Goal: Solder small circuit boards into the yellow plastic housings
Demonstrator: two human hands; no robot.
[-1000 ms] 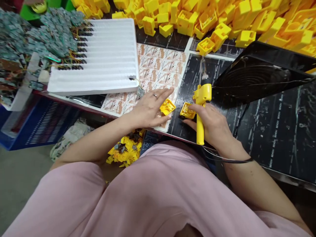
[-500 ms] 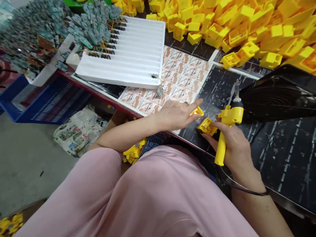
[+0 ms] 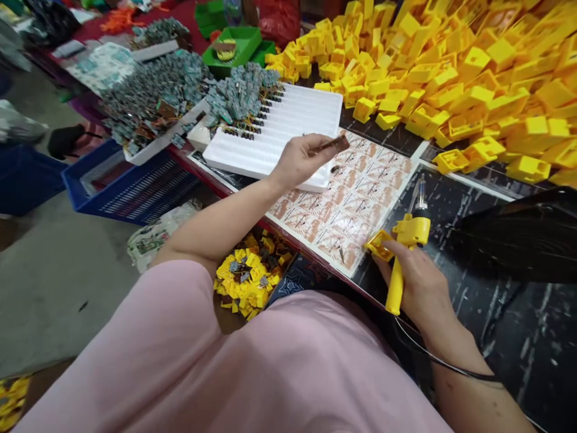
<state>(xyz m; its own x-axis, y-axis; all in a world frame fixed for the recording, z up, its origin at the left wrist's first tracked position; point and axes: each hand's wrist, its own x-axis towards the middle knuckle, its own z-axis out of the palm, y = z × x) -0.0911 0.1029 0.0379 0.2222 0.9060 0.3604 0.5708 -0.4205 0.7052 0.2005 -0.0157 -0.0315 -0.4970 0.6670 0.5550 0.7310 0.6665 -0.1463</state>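
My left hand is raised over the edge of the white foam tray, and its fingers pinch a small brown strip, possibly a circuit board. My right hand grips the yellow handle of a corded soldering tool, whose metal tip points away from me. Under that hand's fingertips lies a small yellow plastic housing, resting on the black mat at the edge of a printed paper sheet.
Behind the mat rises a large heap of yellow plastic housings. Grey-green circuit boards with wires lie at the back left, above a blue plastic crate. Yellow pieces sit below the table edge, and a black fan stands at right.
My left hand has risen from the yellow pieces to over the tray, now pinching the brown strip. The view has swung back, showing more of the table; my right hand stays on the housing.
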